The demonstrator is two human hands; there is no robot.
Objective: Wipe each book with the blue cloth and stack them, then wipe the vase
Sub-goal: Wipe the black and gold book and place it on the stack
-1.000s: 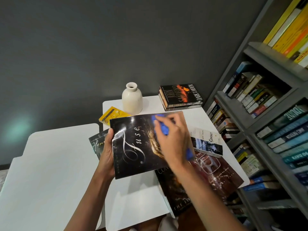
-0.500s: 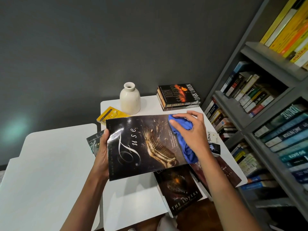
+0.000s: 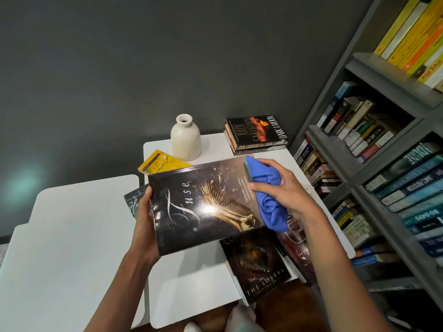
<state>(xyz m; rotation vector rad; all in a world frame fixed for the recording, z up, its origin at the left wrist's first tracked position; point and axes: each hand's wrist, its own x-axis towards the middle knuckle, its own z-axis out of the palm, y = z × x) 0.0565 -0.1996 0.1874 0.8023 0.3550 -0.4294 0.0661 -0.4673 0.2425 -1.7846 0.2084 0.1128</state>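
Observation:
My left hand (image 3: 143, 219) grips the left edge of a glossy black book titled "Fuse" (image 3: 199, 204), held tilted above the white table (image 3: 191, 283). My right hand (image 3: 285, 188) presses the bunched blue cloth (image 3: 268, 195) against the book's right edge. A cream vase (image 3: 185, 137) stands upright at the table's far side. Right of it lies a short stack of books topped by "Dark of the Moon" (image 3: 257, 131). A yellow book (image 3: 163, 164), a dark book (image 3: 133, 202) under my left hand, "The Lovers" (image 3: 259, 264) and a reddish book (image 3: 297, 243) lie loose on the table.
A grey bookshelf (image 3: 374, 149) packed with books runs along the right side, close to the table's edge. A second white table (image 3: 64, 236) adjoins on the left. A dark grey wall stands behind.
My right hand has slid the blue cloth from the middle of the "Fuse" cover to its right edge. The book has tilted a little and stays in my left hand.

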